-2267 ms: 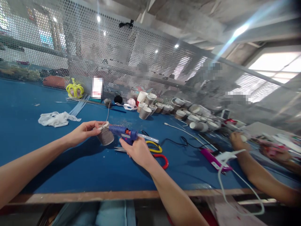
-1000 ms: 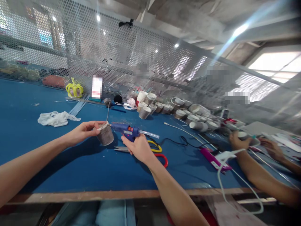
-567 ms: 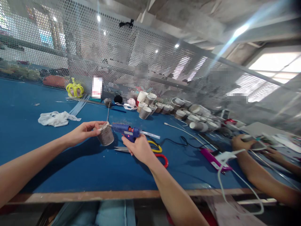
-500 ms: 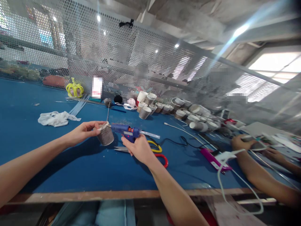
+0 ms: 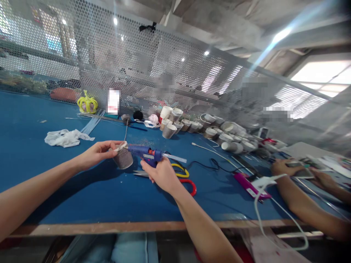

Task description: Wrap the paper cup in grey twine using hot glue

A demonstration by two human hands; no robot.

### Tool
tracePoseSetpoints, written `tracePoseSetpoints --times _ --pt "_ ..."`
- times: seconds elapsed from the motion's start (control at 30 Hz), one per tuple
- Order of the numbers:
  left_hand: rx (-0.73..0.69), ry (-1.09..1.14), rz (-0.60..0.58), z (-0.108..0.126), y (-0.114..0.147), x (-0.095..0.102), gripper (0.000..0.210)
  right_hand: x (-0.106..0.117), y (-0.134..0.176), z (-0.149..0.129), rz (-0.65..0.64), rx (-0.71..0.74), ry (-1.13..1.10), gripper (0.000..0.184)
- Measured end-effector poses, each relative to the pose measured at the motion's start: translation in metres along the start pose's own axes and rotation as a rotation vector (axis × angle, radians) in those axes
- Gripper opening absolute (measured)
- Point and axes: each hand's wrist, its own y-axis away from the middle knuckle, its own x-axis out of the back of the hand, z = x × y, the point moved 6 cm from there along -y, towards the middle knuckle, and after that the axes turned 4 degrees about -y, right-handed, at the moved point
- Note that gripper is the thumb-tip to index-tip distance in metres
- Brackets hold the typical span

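My left hand (image 5: 96,153) holds a small grey glittery cup (image 5: 123,159) just above the blue table (image 5: 82,190), pinching a strip of white ribbon (image 5: 120,146) at its rim. My right hand (image 5: 161,174) grips a blue hot glue gun (image 5: 145,153), and its nozzle points left at the cup's rim. A clear glue stick (image 5: 175,158) sticks out of the back of the gun.
Scissors with yellow and red handles (image 5: 183,177) lie under my right hand. Several finished cups (image 5: 208,129) line the mesh fence. A white cloth (image 5: 65,137) and a yellow crown (image 5: 87,104) lie far left. A co-worker's hands (image 5: 282,167) and a pink tool (image 5: 248,185) are on the right.
My right hand has shifted the glue gun slightly left, bringing the nozzle against the cup's rim. The co-worker's hands on the right have moved about.
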Motion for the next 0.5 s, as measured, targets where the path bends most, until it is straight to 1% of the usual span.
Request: tracePoseSetpoints --times 0.3,0.5 --pt "0.009 -0.023 0.013 -0.0023 -0.0014 -0.0005 0.017 -0.006 0.0019 -0.0019 -0.036 0.049 -0.005 0.021" --pt "0.011 -0.021 0.001 -0.0006 -0.0001 -0.0002 0.019 0.0009 -0.0006 0.003 -0.004 -0.011 -0.041 0.023"
